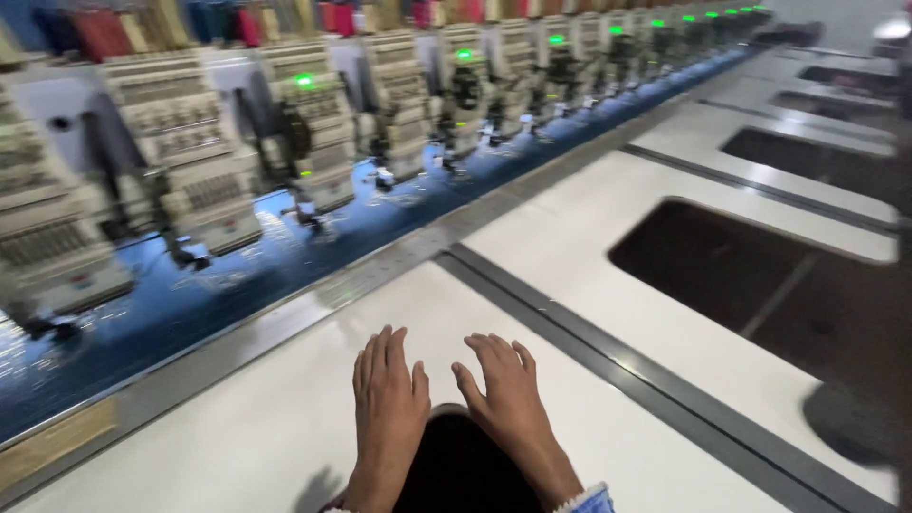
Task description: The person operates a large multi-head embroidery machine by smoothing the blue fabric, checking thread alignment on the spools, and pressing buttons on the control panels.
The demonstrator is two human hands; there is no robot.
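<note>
Left hand and right hand lie flat, fingers spread, holding nothing, on a near white table. Embroidery machine heads stitch blue fabric at far left.

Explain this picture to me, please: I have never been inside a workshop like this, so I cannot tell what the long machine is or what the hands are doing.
There is one picture, taken by a camera worn on a person's head, looking down and forward. The person's left hand and right hand lie flat, fingers spread, on the glossy white table top. They hold nothing. Between the wrists is a dark rounded opening in the table; more dark openings lie to the right. Grey metal strips divide the white panels. To the left runs a long row of cream-coloured stitching heads, several showing a small green light. Beneath them stretches a dark blue cloth with pale stitched patterns. The picture is blurred, so finer details cannot be told.
</note>
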